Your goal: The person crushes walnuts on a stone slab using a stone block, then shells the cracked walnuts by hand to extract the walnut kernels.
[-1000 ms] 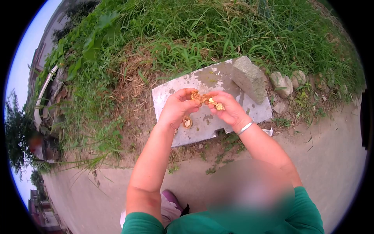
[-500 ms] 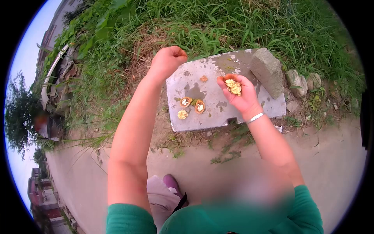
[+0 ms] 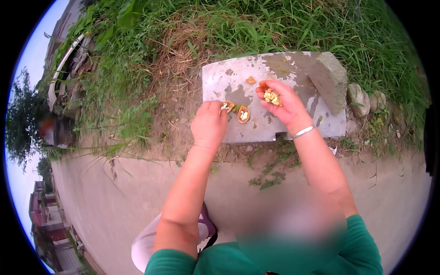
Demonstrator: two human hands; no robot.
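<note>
My right hand point(image 3: 285, 103) is cupped, palm up, above the stone slab point(image 3: 266, 130), with pale walnut kernels point(image 3: 272, 97) held in it. A bracelet circles that wrist. My left hand point(image 3: 210, 121) is at the slab's left edge, back upward, fingers curled down; its fingertips and anything between them are hidden. Right beside those fingers lies a half walnut point(image 3: 227, 107), cut face up. A second half walnut point(image 3: 243, 114), also with pale meat inside its shell, sits just right of it. Farther back on the slab is a small brown piece point(image 3: 250, 79).
A large rough rock point(image 3: 331, 81) rests on the slab's right end, with smaller stones point(image 3: 359, 100) beyond it. Tall grass point(image 3: 275, 27) borders the back. Concrete paving point(image 3: 114, 197) runs along the near side, where my shoe point(image 3: 208, 220) shows.
My left hand has come down from above the slab's back left corner to its near left side, covering where a loose kernel lay. The right hand stays cupped round its kernels. The view has shifted slightly.
</note>
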